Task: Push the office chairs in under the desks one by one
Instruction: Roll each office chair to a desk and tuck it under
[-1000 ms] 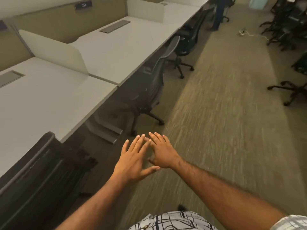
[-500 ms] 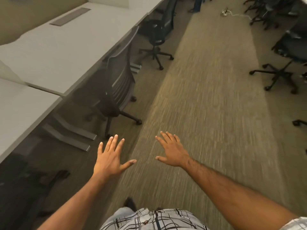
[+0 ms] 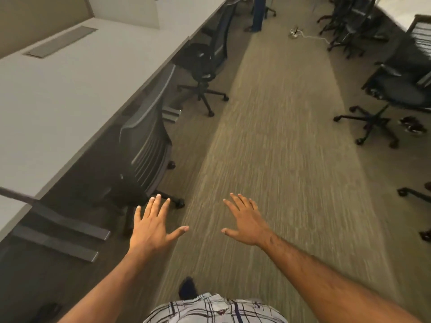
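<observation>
A row of white desks [image 3: 70,94] runs along the left. The nearest dark office chair [image 3: 144,145] has its seat tucked under the desk edge, backrest toward the aisle. A second black chair [image 3: 207,59] stands farther on, its seat mostly out from the desk. My left hand [image 3: 151,227] is open, fingers spread, held in the air just short of the near chair's base and touching nothing. Over the carpet, my right hand [image 3: 247,220] is also open and empty.
A carpeted aisle [image 3: 268,136] runs ahead between the rows. Several black chairs [image 3: 396,89] stand loose on the right. A cable and plug [image 3: 300,34] lie on the floor far ahead, near a person's legs [image 3: 257,15]. Desk feet [image 3: 70,231] stick out at lower left.
I have moved forward along the aisle; the near chair has come closer and the first chair has dropped out of view. My hands, together a second ago, have spread apart.
</observation>
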A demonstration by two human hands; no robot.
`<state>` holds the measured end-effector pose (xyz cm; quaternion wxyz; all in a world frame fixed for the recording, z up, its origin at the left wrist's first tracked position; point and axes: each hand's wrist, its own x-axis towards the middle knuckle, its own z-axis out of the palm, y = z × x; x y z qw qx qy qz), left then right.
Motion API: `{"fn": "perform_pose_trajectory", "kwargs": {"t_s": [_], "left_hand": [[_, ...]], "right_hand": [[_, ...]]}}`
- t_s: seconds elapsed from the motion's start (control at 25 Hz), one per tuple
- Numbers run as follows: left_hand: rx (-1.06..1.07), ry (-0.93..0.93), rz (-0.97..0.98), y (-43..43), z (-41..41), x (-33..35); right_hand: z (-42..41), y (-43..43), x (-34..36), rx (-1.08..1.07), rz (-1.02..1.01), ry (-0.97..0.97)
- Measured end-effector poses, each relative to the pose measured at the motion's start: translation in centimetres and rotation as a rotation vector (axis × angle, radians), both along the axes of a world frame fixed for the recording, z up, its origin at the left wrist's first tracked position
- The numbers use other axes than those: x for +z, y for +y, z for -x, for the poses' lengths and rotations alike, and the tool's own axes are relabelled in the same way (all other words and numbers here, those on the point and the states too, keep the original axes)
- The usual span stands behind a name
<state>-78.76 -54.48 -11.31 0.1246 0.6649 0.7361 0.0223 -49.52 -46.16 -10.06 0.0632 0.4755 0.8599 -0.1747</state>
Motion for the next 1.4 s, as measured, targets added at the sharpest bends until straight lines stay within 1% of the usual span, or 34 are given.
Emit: {"fn": "perform_pose_trajectory", "kwargs": {"t_s": [0.12,0.28,0.44,0.56,0.6,0.68,0.76,0.96,1.12,1.24,1.4], "left_hand": [[-0.007,-0.014,-0.064,6.7,0.4,2.2],[0.002,-0.107,-0.165,15.5,1.9,6.3],[-0.016,-0.045,-0.363,24.8,2.5,9.8],[0.122,0.024,-0.507,29.6,3.8,11.7],[0.195,0.067,-0.504,30.9,4.7,12.2],[0.380,0.093,-0.411,32.5,6.7,13.1],[0.552,0.062,-0.310,33.0,8.2,13.3],[0.802,-0.064,-0.134,32.5,9.7,11.4],[0.774,0.002,-0.123,33.6,11.1,11.5],[0.780,-0.011,-0.158,34.9,12.6,12.2],[0.748,-0.032,-0.162,37.5,13.6,12.6]], "right_hand": [[0.3,6.7,1.3,-0.029,-0.039,0.014],[2.4,16.3,2.7,-0.003,-0.082,0.063],[6.1,28.3,4.0,0.061,-0.153,0.130],[8.9,37.0,6.5,0.180,-0.196,0.177],[9.9,39.7,7.5,0.225,-0.226,0.194],[12.5,44.4,9.5,0.318,-0.257,0.225],[16.2,48.3,11.4,0.419,-0.255,0.252],[25.3,52.7,13.7,0.596,-0.247,0.301],[31.8,55.0,13.0,0.713,-0.211,0.224],[34.4,56.5,11.5,0.721,-0.078,0.129],[36.0,59.5,10.9,0.744,-0.147,0.134]]}}
